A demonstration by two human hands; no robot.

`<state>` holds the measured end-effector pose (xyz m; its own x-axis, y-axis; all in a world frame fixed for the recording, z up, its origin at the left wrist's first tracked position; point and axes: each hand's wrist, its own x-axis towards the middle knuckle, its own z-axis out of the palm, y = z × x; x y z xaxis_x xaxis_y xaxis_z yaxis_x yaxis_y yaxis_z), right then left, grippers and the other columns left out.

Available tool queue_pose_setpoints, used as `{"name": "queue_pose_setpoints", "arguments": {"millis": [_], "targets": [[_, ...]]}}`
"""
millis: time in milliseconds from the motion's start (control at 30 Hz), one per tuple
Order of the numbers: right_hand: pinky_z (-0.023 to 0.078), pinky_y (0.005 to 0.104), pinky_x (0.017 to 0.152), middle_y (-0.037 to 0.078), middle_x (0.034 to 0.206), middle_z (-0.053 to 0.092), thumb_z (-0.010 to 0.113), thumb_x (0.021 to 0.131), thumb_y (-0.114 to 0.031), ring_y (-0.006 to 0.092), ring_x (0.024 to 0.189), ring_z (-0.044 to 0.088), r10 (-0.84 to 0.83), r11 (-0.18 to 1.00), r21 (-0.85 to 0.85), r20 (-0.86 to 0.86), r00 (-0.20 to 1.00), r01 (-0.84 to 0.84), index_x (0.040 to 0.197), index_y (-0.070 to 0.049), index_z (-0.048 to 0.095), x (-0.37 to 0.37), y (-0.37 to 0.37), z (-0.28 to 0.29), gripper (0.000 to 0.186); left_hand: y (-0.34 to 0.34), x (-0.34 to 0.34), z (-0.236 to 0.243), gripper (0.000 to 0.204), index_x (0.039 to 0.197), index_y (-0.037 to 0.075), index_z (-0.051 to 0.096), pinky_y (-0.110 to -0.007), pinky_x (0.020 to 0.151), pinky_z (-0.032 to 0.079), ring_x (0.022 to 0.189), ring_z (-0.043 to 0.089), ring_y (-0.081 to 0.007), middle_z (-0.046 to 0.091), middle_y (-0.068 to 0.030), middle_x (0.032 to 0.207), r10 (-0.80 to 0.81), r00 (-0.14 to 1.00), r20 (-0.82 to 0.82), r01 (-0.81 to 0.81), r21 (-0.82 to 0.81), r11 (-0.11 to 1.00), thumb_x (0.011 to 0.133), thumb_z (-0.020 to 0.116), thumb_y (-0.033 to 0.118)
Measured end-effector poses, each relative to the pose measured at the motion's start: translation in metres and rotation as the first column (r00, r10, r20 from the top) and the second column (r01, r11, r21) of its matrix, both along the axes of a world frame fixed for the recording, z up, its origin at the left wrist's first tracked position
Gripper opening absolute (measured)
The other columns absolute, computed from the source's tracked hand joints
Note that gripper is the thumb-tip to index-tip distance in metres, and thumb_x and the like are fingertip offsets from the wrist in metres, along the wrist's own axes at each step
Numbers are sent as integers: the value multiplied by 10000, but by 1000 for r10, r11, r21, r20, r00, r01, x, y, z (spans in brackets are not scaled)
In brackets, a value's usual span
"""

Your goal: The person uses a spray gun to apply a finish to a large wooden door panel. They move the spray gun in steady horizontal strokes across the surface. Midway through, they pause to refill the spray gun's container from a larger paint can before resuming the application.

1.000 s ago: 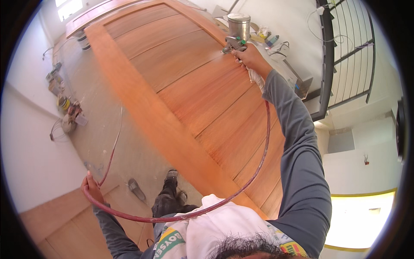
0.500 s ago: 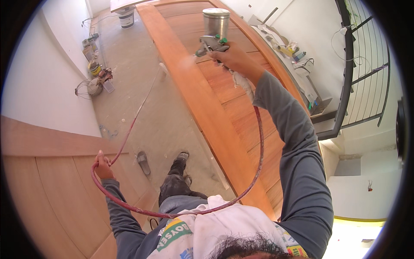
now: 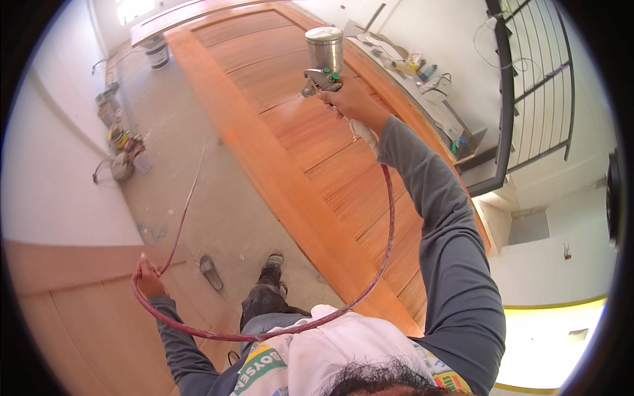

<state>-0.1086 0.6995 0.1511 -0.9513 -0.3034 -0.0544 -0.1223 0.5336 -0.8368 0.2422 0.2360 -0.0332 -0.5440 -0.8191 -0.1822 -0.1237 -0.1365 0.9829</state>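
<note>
Right hand [image 3: 353,104]: fingers wrapped around the grip of a metal spray gun [image 3: 320,82], clamped on it; whether the trigger is pressed, cannot tell. Gun is held over the panelled face of a large reddish-brown wooden door [image 3: 281,181], nozzle toward the left. A lidded silver cup [image 3: 324,54] stands upright on top of the gun; green knobs at its rear. White wrapping [image 3: 363,133] hangs below the grip.

Red hose [image 3: 391,218]: runs from under the right forearm's cuff, curves down across the front of the torso, and reaches the left hand [image 3: 151,280]. Left hand is closed around the hose, well apart from the door; from there a thinner-looking length extends over the floor [image 3: 178,112].

Surroundings: second wooden panel [image 3: 92,317] at lower left, below the left hand; grey slipper [image 3: 211,272] on the floor; bucket [image 3: 156,55] near the door's far end; dark metal railing [image 3: 506,119] at right
</note>
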Motion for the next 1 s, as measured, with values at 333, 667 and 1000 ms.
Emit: {"name": "queue_pose_setpoints", "arguments": {"millis": [333,667,1000], "targets": [[480,266,445,66,796,629,657,886,-173,112,642,605,-278,943,152,-131,952,296,1109,15,581,-119,146,-23,302,38,-102,14,439,602,133,414,-257,452,236,462,306,-56,336,40,502,-221,974,53,227,-197,954,990,555,283],[528,367,609,168,848,684,666,834,-204,267,694,667,-373,837,280,-337,865,470,1101,9,629,-220,274,-59,344,88,-174,50,479,588,124,396,-263,440,199,459,289,-52,325,46,503,-334,923,192,384,-404,830,1002,533,321],[554,410,669,209,889,692,652,848,-186,330,754,690,-338,790,368,-406,849,491,1162,3,599,-205,300,-59,370,87,-158,51,476,581,121,400,-251,428,213,454,300,-53,342,42,502,-299,945,132,327,-392,860,1001,544,293]]}}
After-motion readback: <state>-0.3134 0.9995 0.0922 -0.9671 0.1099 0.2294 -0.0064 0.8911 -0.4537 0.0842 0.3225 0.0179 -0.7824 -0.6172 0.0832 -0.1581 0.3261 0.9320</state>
